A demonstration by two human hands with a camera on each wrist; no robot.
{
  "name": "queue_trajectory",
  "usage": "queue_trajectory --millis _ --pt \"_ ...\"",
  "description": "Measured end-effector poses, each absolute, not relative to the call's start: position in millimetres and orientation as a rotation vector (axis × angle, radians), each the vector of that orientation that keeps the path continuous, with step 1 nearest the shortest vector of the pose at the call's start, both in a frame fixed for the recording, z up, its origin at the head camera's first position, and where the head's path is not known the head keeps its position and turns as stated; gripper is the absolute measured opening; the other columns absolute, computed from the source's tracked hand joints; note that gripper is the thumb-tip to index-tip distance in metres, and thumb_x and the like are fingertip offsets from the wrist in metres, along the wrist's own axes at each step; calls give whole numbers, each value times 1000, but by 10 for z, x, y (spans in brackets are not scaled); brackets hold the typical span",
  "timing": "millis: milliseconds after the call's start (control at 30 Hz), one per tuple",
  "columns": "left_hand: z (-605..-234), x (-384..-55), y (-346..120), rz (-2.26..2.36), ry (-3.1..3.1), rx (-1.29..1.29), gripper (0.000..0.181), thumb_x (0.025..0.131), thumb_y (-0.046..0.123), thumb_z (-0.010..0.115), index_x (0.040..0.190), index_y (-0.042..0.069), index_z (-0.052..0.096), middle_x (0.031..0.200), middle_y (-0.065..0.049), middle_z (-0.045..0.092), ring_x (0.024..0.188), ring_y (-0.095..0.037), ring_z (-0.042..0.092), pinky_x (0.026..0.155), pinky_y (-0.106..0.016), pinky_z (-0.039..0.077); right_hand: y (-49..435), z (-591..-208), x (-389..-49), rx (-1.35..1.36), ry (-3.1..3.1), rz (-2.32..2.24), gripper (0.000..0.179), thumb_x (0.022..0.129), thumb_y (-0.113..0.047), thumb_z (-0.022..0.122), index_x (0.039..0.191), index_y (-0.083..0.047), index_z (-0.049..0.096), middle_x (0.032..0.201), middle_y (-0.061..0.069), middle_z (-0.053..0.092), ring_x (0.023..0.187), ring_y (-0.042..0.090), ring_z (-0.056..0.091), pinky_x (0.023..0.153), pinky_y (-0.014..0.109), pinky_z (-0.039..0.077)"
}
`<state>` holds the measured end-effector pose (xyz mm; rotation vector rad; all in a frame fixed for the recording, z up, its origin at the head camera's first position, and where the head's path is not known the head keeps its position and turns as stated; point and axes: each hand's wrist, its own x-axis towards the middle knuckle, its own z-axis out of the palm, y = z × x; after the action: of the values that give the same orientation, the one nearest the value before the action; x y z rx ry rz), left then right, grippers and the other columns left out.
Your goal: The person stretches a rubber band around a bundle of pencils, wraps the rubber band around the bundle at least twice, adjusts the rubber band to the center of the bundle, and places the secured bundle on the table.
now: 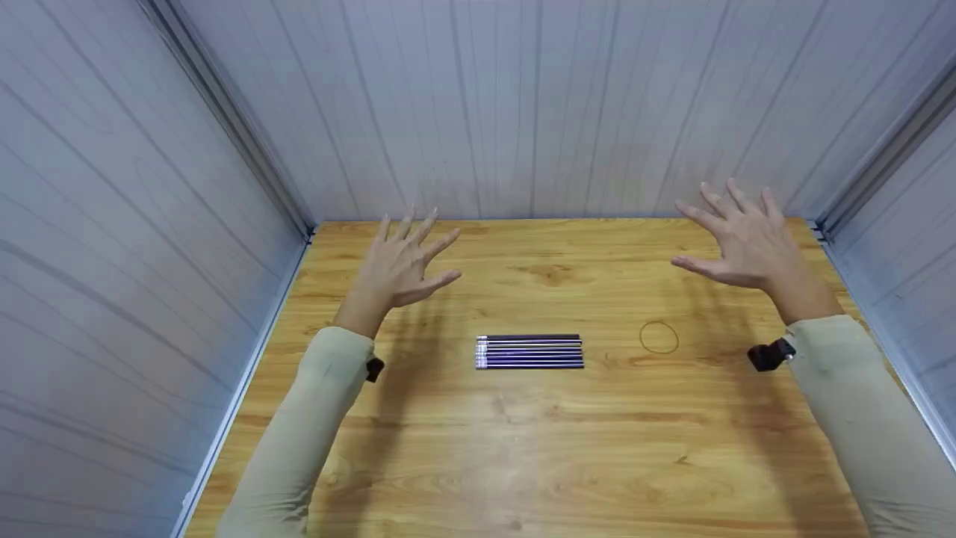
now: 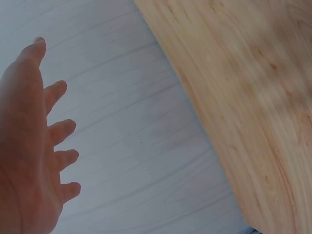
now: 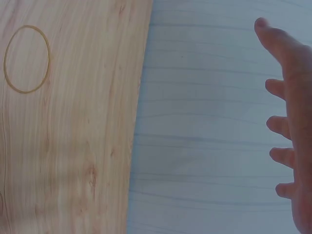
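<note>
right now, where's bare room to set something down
The table is bare between pencils and back wall, below the pencils in the head view, and between pencils and rubber band. Crowding: only the pencils, packed side by side.

A set of slim, glossy purple and dark pencils with silvery bands near their left ends (image 1: 532, 352) is laid flat on the wood-grain worktop (image 1: 523, 456), side by side in a compact row, left ends aligned. A thin, yellowish-brown ring-shaped band (image 3: 49, 57) is laid to their right, flat, apart from them, rounded open and untwisted.
</note>
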<state>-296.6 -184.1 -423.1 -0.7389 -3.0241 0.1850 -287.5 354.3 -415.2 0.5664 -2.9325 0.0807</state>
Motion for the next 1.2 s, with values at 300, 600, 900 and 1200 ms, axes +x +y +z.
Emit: queue_trajectory --millis 300,600,900,1200 --pt "-4212 -2968 -1731 119 -3039 -759 78 111 77 40 179 39 27 191 -9 20 176 -47 21 140 -74 16 3431 -4160 -2886 598 -2932 109 91 98 -67 73 174 -25 44 184 22 33 171 56 25 130 88 15" --pt "-4218 -2969 -1574 127 -3050 -782 80 111 79 38 180 40 25 191 -8 19 177 -44 18 141 -72 16 3175 -4215 -2918 672 -2906 106 90 98 -64 75 173 -25 45 182 23 37 170 57 28 130 88 20" --pt "-4263 -2935 -1441 90 -3061 -799 82 110 80 39 179 38 27 189 -8 24 178 -42 17 141 -72 16 2953 -4310 -2940 771 -2870 139 91 97 -61 78 173 -24 45 181 25 39 167 59 32 128 88 22" --pt "-4317 -2896 -1311 4 -3091 -834 84 108 80 43 178 36 32 188 -9 29 177 -43 20 140 -72 21 2761 -4382 -2890 847 -2893 179 98 95 -62 80 174 -21 42 182 24 37 168 57 33 129 87 25"
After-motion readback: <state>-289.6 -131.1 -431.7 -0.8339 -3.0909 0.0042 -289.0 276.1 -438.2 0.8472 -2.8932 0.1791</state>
